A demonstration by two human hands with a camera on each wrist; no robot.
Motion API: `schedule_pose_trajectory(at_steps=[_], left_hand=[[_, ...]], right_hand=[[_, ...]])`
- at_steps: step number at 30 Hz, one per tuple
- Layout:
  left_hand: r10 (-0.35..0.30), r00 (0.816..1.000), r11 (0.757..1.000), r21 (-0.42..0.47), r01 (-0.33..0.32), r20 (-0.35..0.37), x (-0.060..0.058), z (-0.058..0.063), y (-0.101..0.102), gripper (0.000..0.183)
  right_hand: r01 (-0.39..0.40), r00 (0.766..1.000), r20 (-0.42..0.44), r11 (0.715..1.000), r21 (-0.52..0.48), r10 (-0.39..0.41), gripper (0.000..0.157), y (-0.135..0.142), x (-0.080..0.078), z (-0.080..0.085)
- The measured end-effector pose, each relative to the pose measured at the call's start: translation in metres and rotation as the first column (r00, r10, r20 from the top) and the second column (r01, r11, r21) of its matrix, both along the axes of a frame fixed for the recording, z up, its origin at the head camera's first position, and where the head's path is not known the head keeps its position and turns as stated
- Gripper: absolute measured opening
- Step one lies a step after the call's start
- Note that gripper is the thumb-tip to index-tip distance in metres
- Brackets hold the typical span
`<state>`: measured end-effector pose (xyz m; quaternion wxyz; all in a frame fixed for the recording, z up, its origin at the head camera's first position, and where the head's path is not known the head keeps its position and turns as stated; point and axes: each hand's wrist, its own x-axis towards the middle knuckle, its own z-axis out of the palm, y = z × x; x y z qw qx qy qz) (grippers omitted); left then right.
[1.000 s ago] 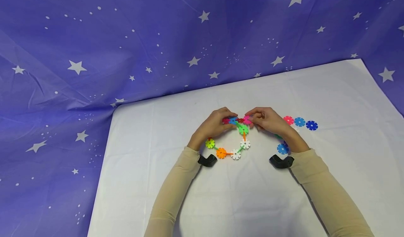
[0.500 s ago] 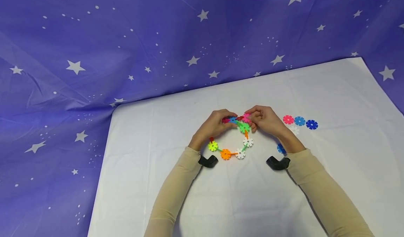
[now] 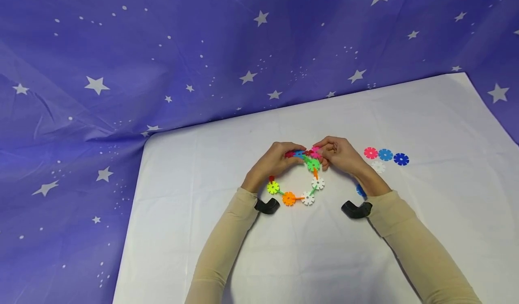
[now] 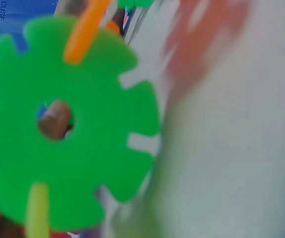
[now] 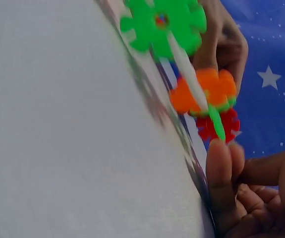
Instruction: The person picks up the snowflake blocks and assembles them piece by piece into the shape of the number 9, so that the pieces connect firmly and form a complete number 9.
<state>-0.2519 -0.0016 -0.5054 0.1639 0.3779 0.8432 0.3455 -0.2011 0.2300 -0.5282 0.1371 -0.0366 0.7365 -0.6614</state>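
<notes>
Notched plastic snowflake discs are slotted together into a ring-like chain, with an orange disc and a yellow disc along its near side. At the chain's far side my left hand grips it between thumb and fingers, by a blue disc. Close to its right, my right hand pinches a pink disc with thumb and forefinger. A large green disc hides most of the left fingers in the left wrist view. The right wrist view has the right fingertips just below a red disc.
Right of the hands lie loose discs: pink, light blue, dark blue and white. Another blue disc is partly covered by the right wrist. A starry purple cloth hangs behind the white table.
My right hand has shifted slightly left with the pink disc, closer to the left hand. The near part of the chain has swung a little right. The left hand stays almost still.
</notes>
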Motion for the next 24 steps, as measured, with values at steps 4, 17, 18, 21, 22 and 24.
schedule_pose_trajectory(at_steps=[4, 17, 18, 21, 22, 24], left_hand=[[-0.015, 1.000, 1.000, -0.002, 0.015, -0.008, -0.001, 0.002, 0.001, 0.036], [-0.015, 0.996, 0.997, -0.081, 0.008, -0.084, -0.001, 0.007, 0.000, 0.039], [-0.013, 0.996, 0.996, -0.090, 0.005, -0.089, -0.001, 0.007, 0.000, 0.040], [-0.009, 0.995, 0.993, -0.119, -0.002, -0.096, -0.001, 0.006, 0.000, 0.041], [-0.010, 0.995, 0.992, -0.126, -0.002, -0.096, -0.001, 0.005, 0.000, 0.042], [-0.013, 0.995, 0.990, -0.138, -0.001, -0.100, -0.001, 0.004, 0.001, 0.043]], right_hand=[[0.006, 1.000, 0.004, 1.000, 0.006, -0.006, 0.025, -0.001, -0.001, 0.001], [-0.024, 0.985, -0.147, 0.912, 0.409, 0.092, 0.033, 0.032, -0.002, 0.019], [-0.002, 0.980, -0.176, 0.891, 0.454, 0.092, 0.034, 0.041, -0.001, 0.022], [0.055, 0.970, -0.227, 0.833, 0.551, 0.086, 0.033, 0.073, 0.005, 0.026], [0.064, 0.968, -0.233, 0.812, 0.580, 0.090, 0.033, 0.084, 0.008, 0.027], [0.054, 0.976, -0.196, 0.776, 0.628, 0.090, 0.033, 0.103, 0.013, 0.028]])
